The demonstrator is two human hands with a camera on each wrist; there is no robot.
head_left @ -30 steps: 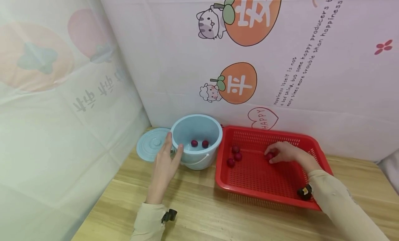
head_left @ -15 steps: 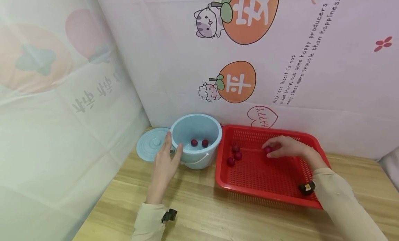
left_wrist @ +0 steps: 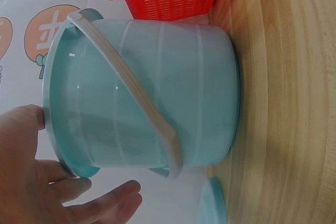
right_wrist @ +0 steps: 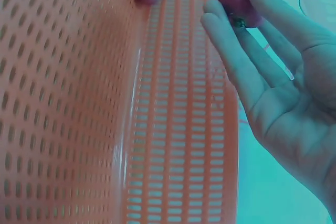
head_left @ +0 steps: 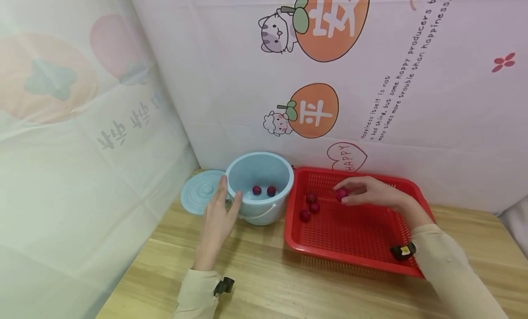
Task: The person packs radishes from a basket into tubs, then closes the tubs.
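Observation:
My right hand [head_left: 369, 193] pinches a small red radish [head_left: 341, 194] between thumb and fingertips over the red basket [head_left: 330, 255]. In the right wrist view, the radish [right_wrist: 240, 6] shows a green stub and a thin root tail. Three more radishes [head_left: 315, 207] lie at the basket's left end. To the left stands a light blue bucket [head_left: 261, 213] with two radishes [head_left: 271, 190] inside. My left hand [head_left: 216, 222] rests against its rim with thumb and fingers spread. In the left wrist view, the thumb touches the rim of the bucket [left_wrist: 152, 98].
A round light blue lid [head_left: 202, 190] lies behind and left of the bucket, partly hidden by it. The bucket's pale handle [left_wrist: 131, 82] hangs down its side. A printed cloth [head_left: 231, 103] rises behind the wooden table [head_left: 264, 277].
My right hand has lifted a radish off the basket's floor and carried it left and upward. My left hand and the bucket stay where they were.

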